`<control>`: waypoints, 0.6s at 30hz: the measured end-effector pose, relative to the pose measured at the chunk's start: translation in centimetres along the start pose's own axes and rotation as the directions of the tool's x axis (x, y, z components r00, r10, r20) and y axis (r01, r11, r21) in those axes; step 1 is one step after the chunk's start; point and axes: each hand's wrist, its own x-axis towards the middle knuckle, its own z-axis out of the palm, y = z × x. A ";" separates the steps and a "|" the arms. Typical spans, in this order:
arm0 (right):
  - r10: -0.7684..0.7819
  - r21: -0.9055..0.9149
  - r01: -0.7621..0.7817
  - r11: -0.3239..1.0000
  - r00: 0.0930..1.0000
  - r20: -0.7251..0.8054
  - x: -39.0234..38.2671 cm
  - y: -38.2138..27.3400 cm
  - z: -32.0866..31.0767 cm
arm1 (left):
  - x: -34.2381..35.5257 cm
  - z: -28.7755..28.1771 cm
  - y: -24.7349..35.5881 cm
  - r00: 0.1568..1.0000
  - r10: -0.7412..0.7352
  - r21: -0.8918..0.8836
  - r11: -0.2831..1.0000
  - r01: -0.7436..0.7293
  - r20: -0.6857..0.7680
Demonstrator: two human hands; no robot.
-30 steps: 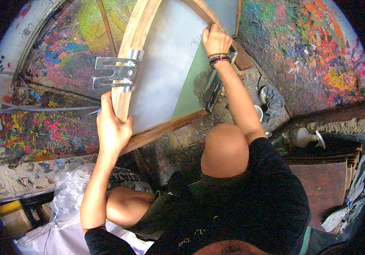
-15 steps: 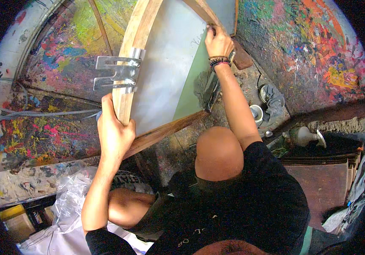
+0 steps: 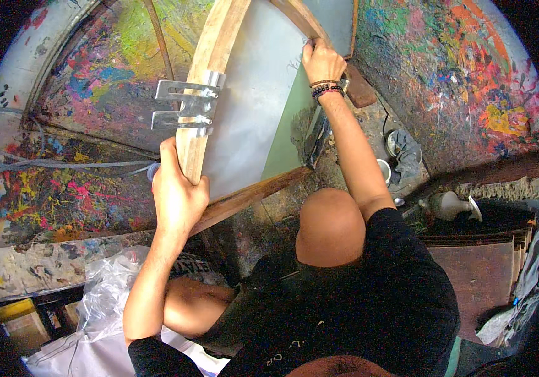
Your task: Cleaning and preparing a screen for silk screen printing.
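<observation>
A wooden screen-printing frame [image 3: 219, 47] is held up tilted in front of me. Its mesh is greyish white, with a green area [image 3: 288, 119] bearing a dark design low on the right. My left hand [image 3: 181, 198] is closed round the near left end of the frame, thumb on the near side. Just above that hand, a two-pronged metal bracket [image 3: 185, 107] is fixed to the left rail. Farther away, my right hand [image 3: 324, 65], with bracelets at its wrist, grips the right rail; the undersides of its fingers are hidden.
Paint-splattered surfaces [image 3: 75, 201] lie to the left and right. Grey cables [image 3: 87, 165] run in from the left. A white cup [image 3: 384, 169] and a grey cloth [image 3: 408, 157] sit beyond my right forearm. Brown boards [image 3: 473, 270] stand at the right, crumpled clear plastic [image 3: 109, 283] at the lower left.
The frame, with my left hand on it, has shifted slightly to the right in the picture. Both hands keep their hold; much of the surroundings has shifted a little as well.
</observation>
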 end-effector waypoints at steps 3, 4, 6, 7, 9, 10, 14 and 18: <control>0.008 0.030 -0.006 1.000 0.997 -0.079 -0.2 -0.1 -0.1 | 0.2 0.1 0.2 1.000 -0.007 0.014 1.000 0.007 0.011; 0.032 0.006 -0.032 0.999 0.999 -0.026 -0.2 -0.1 -0.1 | 0.2 0.2 0.4 1.000 0.005 0.016 1.000 -0.005 0.009; 0.066 -0.027 -0.065 0.998 0.997 0.034 0.0 0.0 -0.3 | 0.4 0.3 0.6 0.999 0.044 0.021 0.999 -0.044 0.000; 0.069 -0.048 -0.066 0.997 0.996 0.061 0.2 0.0 -0.4 | 0.4 0.3 0.8 0.998 0.066 0.006 0.998 -0.066 -0.002; 0.023 -0.075 -0.017 0.997 0.996 0.081 0.7 0.2 -0.5 | 0.5 0.3 1.0 0.999 0.037 0.007 0.999 -0.037 0.018; 0.012 -0.092 -0.002 0.996 0.994 0.106 0.9 0.2 -0.6 | 0.5 0.3 1.1 0.999 0.042 0.002 0.999 -0.042 0.018; 0.046 -0.057 -0.033 0.998 0.969 0.242 1.7 0.4 -0.6 | 0.8 0.3 1.5 0.998 0.062 -0.014 0.998 -0.062 -0.003; 0.122 -0.011 -0.124 0.992 0.953 0.279 1.8 0.4 -0.2 | 0.8 0.3 1.7 0.995 0.096 -0.002 0.995 -0.096 0.020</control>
